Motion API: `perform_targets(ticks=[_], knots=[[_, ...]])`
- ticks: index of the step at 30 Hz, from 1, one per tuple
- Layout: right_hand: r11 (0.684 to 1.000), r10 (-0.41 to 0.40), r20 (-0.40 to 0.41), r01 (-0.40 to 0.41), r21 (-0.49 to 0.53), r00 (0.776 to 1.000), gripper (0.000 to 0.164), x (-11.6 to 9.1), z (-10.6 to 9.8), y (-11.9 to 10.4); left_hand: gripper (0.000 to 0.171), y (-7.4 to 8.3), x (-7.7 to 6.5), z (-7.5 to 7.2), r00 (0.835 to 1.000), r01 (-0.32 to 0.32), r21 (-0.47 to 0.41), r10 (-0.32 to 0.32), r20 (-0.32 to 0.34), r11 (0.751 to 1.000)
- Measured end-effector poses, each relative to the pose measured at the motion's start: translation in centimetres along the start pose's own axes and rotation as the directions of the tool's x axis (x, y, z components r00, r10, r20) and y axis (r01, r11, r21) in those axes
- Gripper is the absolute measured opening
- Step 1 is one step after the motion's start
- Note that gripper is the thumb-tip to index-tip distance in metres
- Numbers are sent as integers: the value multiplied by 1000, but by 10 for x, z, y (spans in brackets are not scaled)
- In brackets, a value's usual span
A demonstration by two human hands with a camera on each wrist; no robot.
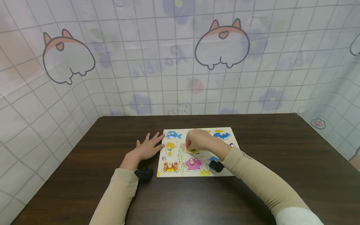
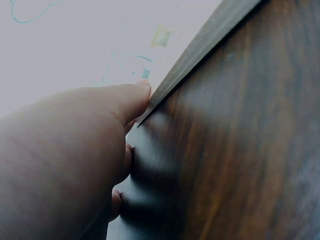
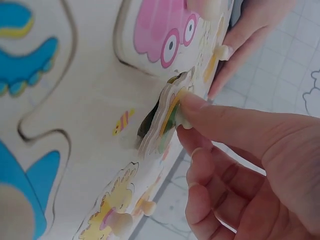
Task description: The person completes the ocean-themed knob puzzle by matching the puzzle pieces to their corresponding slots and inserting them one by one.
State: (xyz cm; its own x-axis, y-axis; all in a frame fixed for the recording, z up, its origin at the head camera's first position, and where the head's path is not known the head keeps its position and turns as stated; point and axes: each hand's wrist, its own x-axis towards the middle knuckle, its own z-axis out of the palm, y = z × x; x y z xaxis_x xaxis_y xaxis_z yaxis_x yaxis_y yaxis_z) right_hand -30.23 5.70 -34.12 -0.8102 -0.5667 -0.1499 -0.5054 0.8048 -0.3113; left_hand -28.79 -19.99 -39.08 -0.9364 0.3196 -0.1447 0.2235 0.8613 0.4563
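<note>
A wooden knob-puzzle board (image 1: 184,173) lies on the table, its sea-animal pieces in cut-outs. My right hand (image 1: 198,140) is over its middle, thumb and fingers pinching the knob of a green-and-yellow puzzle piece (image 3: 169,122). In the right wrist view that piece stands tilted, partly out of its dark-edged recess; its animal cannot be made out. My left hand (image 1: 144,150) lies flat with spread fingers at the board's left edge. Its thumb (image 2: 127,100) touches that edge in the left wrist view. A pink shell piece (image 1: 193,164) sits just below the held piece.
Around the held piece are a crab piece (image 1: 170,167), a yellow seahorse piece (image 1: 169,150), a blue dolphin piece (image 1: 172,135) and a blue whale piece (image 1: 222,136). The dark wooden table (image 1: 126,125) meets a patterned cloth (image 1: 157,87) behind. My right forearm covers part of the board's right side.
</note>
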Motion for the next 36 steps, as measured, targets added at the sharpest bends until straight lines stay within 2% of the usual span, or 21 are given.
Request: perform_targets(ticks=[9, 18, 24, 26, 31, 36], knots=[[1000, -23, -17, 23, -13, 1000, 7, 0, 1, -1, 64, 1, 0, 0, 1000, 3, 7, -3, 0, 1000], [1000, 8, -9, -8, 11, 1000, 10, -3, -1, 1, 65, 3, 3, 2, 1000, 2, 13, -2, 5, 1000], [1000, -3, 1, 3, 23, 1000, 2, -8, -2, 8, 65, 5, 4, 2, 1000, -4, 3, 4, 11, 1000], [1000, -16, -8, 16, 23, 1000, 7, -12, -4, 11, 65, 5, 4, 2, 1000, -1, 3, 1, 14, 1000], [997, -56, -104, 61, 44, 993, 18, -28, -14, 26, 64, 7, 4, 2, 1000, -4, -6, 5, 17, 1000], [988, -75, -247, 105, 114, 966, 21, -46, -23, 44, 64, 5, 3, -1, 1000, -1, -22, 1, 16, 1000]])
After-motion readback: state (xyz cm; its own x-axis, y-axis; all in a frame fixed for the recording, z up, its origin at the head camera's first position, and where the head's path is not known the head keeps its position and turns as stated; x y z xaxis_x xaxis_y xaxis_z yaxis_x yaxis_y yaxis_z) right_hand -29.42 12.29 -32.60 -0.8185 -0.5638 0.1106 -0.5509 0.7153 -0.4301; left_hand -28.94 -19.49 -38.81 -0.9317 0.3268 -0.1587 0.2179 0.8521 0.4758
